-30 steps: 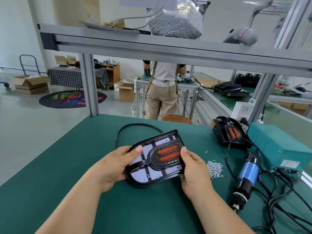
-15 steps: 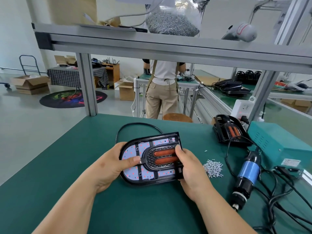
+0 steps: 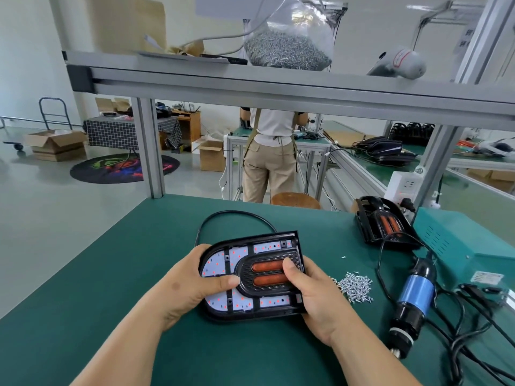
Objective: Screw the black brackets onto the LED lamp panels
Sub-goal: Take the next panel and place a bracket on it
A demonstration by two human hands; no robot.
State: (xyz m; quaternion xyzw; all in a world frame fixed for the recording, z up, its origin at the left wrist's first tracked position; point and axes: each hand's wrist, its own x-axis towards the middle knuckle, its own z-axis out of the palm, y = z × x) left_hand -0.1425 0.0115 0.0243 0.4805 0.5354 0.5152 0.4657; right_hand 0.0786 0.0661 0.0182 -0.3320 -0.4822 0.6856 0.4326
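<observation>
Two hands clasp the LED lamp panel [image 3: 245,277] above the green desk [image 3: 92,296]: left hand [image 3: 192,285] wraps its rounded edge, thumb on top; right hand [image 3: 315,291] wraps the square end, thumb on the black bracket [image 3: 267,274]. Loose screws [image 3: 355,285] lie just right; a screwdriver [image 3: 412,305] farther right.

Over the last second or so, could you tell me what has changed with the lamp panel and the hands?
The lamp panel, angled a second ago, has been turned square to the table edge and drawn slightly nearer. Both hands kept hold: the left hand at the rounded end, while the right hand's thumb slid onto the black bracket by the orange bars. The screws, electric screwdriver and second panel lie as before.
</observation>
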